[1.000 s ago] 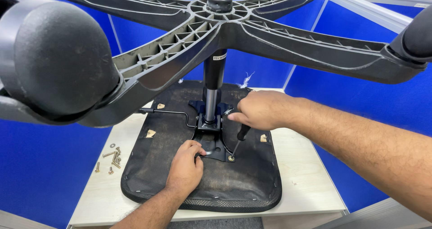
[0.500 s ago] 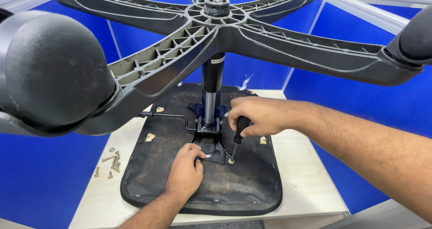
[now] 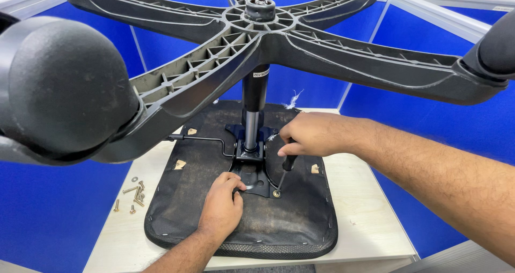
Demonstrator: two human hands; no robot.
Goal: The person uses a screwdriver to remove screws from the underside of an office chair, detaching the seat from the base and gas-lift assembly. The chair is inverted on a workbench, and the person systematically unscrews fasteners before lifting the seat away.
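An office chair lies upside down on the table (image 3: 370, 219), its seat (image 3: 300, 224) flat on the top and reaching to the front edge, so the metal plate (image 3: 256, 179) under it faces up while the star base (image 3: 257, 26) stands overhead on its post. The right hand (image 3: 311, 133) is closed around a screwdriver (image 3: 284, 171), tip set in a screw at the plate's right front corner. The left hand (image 3: 222, 208) presses curled fingers on the plate's front edge (seemingly to steady it) and grips nothing; spare screws (image 3: 134, 192) lie near the table's left edge.
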